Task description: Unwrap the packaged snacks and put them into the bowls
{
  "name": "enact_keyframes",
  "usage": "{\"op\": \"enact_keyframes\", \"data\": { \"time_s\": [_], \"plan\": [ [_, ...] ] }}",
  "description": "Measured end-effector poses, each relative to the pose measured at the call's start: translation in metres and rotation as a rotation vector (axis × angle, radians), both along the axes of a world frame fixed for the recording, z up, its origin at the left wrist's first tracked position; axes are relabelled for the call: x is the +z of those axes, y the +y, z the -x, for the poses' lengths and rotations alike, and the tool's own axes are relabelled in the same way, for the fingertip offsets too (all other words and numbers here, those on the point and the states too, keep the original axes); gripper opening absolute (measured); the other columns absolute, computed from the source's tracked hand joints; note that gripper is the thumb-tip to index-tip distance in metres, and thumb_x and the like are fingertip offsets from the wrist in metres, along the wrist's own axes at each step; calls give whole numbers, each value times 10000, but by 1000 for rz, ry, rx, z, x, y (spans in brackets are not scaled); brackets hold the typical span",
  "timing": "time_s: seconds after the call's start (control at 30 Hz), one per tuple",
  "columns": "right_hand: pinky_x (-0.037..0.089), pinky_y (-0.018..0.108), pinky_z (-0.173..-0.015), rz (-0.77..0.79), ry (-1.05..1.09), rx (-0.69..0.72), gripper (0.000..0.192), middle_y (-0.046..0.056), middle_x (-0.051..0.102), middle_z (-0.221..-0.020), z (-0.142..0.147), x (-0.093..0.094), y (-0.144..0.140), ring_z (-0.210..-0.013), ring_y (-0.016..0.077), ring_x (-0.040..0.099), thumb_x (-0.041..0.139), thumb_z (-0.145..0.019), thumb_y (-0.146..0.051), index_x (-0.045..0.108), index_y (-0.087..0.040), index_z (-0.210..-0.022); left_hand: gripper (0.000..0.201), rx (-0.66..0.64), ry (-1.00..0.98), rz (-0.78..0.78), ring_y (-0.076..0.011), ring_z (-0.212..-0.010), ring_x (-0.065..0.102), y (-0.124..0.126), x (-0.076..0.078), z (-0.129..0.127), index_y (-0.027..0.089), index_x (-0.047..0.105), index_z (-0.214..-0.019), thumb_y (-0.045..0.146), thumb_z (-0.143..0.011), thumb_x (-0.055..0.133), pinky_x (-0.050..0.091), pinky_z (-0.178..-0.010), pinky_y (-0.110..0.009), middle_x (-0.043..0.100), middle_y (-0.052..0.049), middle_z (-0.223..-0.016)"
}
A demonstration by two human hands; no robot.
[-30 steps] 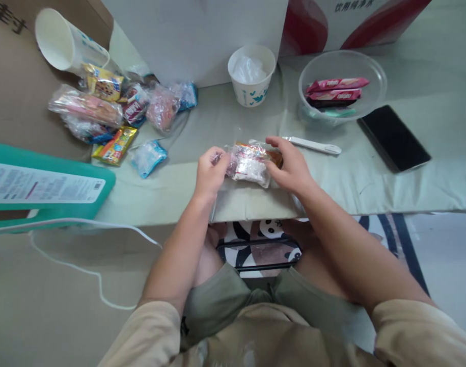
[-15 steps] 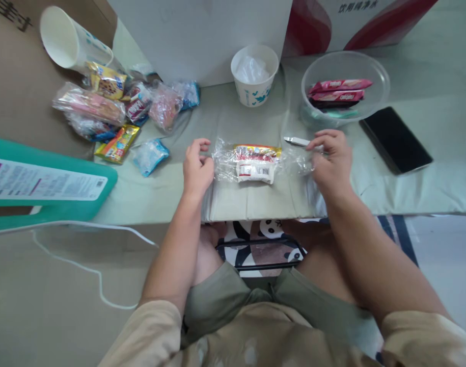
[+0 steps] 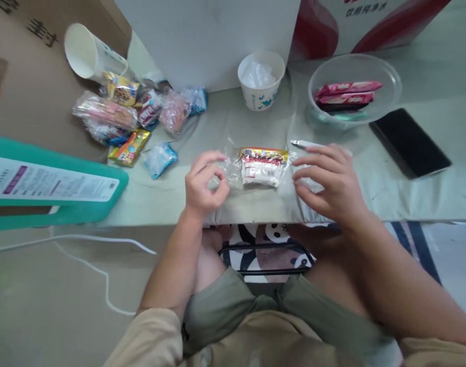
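On the cloth-covered table, a bundle of snack packets [image 3: 264,167], yellow, red and white, lies in clear plastic film [image 3: 235,165]. My left hand [image 3: 206,186] is at the film's left end, thumb and forefinger curved into a ring and the other fingers stretched out. Whether it touches the film I cannot tell. Over the film's right end, my right hand [image 3: 330,183] has its fingers spread, with no visible hold. Just behind those fingers lies a slim white tool with a dark pointed tip [image 3: 300,143], partly covered by the hand.
Wrapped snacks [image 3: 129,145] are heaped at the left by a tipped paper cup [image 3: 82,51]. A paper cup with crumpled plastic [image 3: 262,97] stands behind the bundle. A clear bowl [image 3: 393,86] holds pink packets, beside a black phone [image 3: 410,142]. A green-edged panel [image 3: 120,188] stands at left.
My right hand has come inward, its fingers spreading from their grip on the film's end. My left hand has turned and curled its thumb and forefinger. The view has shifted slightly.
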State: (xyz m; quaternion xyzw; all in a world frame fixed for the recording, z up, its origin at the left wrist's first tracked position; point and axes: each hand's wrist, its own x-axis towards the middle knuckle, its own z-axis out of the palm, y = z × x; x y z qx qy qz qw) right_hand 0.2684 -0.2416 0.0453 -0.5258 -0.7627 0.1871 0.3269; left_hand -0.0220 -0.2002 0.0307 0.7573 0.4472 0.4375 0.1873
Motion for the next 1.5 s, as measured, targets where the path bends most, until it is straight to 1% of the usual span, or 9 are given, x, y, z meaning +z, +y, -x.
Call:
{"op": "enact_keyframes", "data": {
  "time_s": [0.13,0.2,0.4,0.6,0.7,0.8,0.93,1.17,1.5],
  "plan": [
    [555,343,-726,494,204,455,352,42,793,-833,-2,8,-6,-738,205,735,506,-969,-499,752,-248,-944,171,-230,14,464,-118,-427,461,-11,10,8,225,574,-640,289,-797,599,363,-435,-260,564,28,-511],
    [521,307,-650,626,161,442,468,38,788,-791,3,5,-6,-655,184,714,390,-1017,-511,758,-229,-952,246,-210,12,610,-104,-428,396,-7,7,12,219,571,-620,346,-827,612,295,-427,-245,473,42,-478],
    [464,363,-651,315,-313,-175,385,73,721,-686,17,-23,4,-635,257,653,494,-925,-348,762,-205,-1162,352,346,-153,493,-127,-566,424,20,-12,11,223,540,-685,503,-840,687,368,-567,-264,451,37,-592],
    [532,392,-691,221,-122,-204,721,76,761,-855,28,-38,12,-674,247,651,496,-912,-313,363,-137,-1598,151,169,107,627,-204,-902,618,30,-15,-11,206,617,-674,292,-732,727,500,-910,-359,648,-49,-940],
    [566,450,-886,77,-54,-110,509,135,741,-1182,39,-38,18,-1009,280,706,480,-922,-309,535,-185,-1413,137,86,-143,662,-268,-1206,611,31,-15,-24,216,568,-603,211,-716,645,454,-1081,-401,669,-62,-951],
    [459,552,-1117,5,-109,50,425,180,616,-1446,50,-38,28,-1372,360,551,585,-881,-401,610,-197,-1253,154,-44,-547,783,-300,-1392,521,33,-16,-37,218,551,-565,241,-685,644,401,-1171,-426,703,-61,-954],
    [326,661,-1186,78,-232,32,769,179,568,-1496,56,-37,38,-1390,420,508,720,-768,-402,477,-216,-1473,71,-218,-967,976,-334,-1298,610,34,-8,-47,186,591,-594,220,-591,653,502,-1082,-425,738,-88,-1178],
    [528,544,-996,169,-93,22,981,171,517,-1376,54,-36,38,-1213,373,573,789,-712,-424,342,-246,-1567,93,-199,-1318,1007,-337,-1264,656,32,5,-45,183,493,-521,175,-583,561,555,-1072,-481,752,-80,-1200],
    [391,610,-1204,313,362,137,1130,182,435,-1563,54,-46,42,-1405,386,488,837,-672,-568,244,-253,-1581,240,-170,-1458,965,-395,-1415,558,27,2,-54,196,413,-526,252,-655,607,498,-1134,-628,771,-63,-1181]
  ]
}}
